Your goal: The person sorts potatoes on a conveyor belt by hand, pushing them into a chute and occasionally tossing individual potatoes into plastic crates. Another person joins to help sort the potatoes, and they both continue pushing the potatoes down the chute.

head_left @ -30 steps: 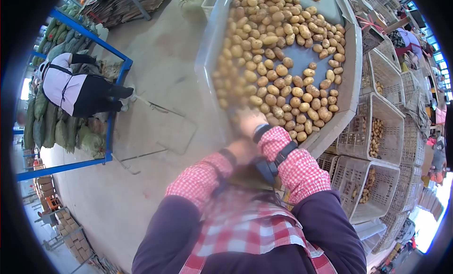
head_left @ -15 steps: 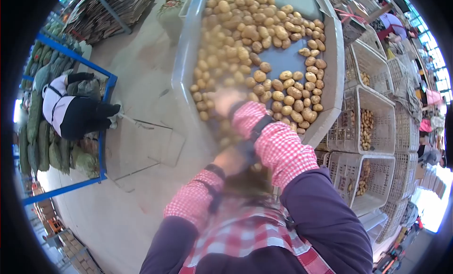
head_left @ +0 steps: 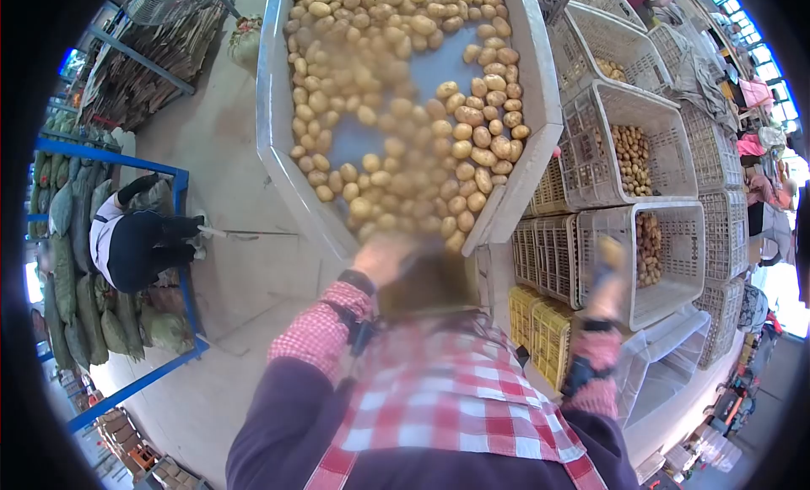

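Potatoes (head_left: 482,137) lie spread over the blue bed of a grey metal trough (head_left: 279,136) ahead of me. My left hand (head_left: 384,258) is at the trough's narrow near end, close to the nearest potatoes; its fingers are blurred, so what they hold cannot be made out. Out to the right, my right hand (head_left: 605,292) grips a single potato (head_left: 611,252), smeared by motion, over the near side of a pale plastic crate (head_left: 668,300). More potatoes (head_left: 648,250) lie inside that crate.
Further pale crates (head_left: 595,102) with potatoes line the right side. Yellow crates (head_left: 540,334) stand low beside my right arm. At left, a person (head_left: 139,237) bends near a blue frame (head_left: 190,262) and stacked, filled sacks (head_left: 63,288). Flattened cardboard (head_left: 148,60) is piled behind.
My right hand has moved from the trough out to the crates on the right, a potato in it. My left hand has shifted slightly forward to the trough's end. The view has turned rightward.
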Available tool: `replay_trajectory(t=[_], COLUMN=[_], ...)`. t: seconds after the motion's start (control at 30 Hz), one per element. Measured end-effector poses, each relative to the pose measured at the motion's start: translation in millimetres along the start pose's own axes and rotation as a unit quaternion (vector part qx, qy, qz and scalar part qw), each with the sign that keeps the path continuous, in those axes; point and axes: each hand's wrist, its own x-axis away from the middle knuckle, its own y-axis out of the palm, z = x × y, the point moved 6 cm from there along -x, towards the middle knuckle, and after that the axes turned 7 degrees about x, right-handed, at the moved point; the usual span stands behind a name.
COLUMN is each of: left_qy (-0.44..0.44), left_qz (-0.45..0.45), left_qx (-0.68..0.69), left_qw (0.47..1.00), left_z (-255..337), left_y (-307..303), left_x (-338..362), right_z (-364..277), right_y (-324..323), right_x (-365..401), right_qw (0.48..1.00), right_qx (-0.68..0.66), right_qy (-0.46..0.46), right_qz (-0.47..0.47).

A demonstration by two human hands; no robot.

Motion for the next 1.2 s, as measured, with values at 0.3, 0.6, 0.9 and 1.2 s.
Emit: replay_trajectory(t=[0.3,0.6,0.9,1.2], left_qy=[0.025,-0.182,-0.056,-0.037], left_qz=[0.123,0.135,0.136,0.085], left_qx=[0.025,-0.169,-0.073,-0.083], left_qw=[0.992,0.959,0.987,0.992], left_z=[8,-7,-8,-14], left_y=[-29,-61,-26,-22], left_x=[-3,-39,23,0], right_z=[34,-140,-15,21], right_y=[-499,220,389,383], right_x=[-100,4,39,25], right_qw=[0.794,0.698,0.556,0.879], right_qx=[0.426,0.32,0.541,0.054], right_qy=[-0.054,-0.606,-0.613,-0.163], right_qz=[0.431,-0.208,-0.149,-0.444])
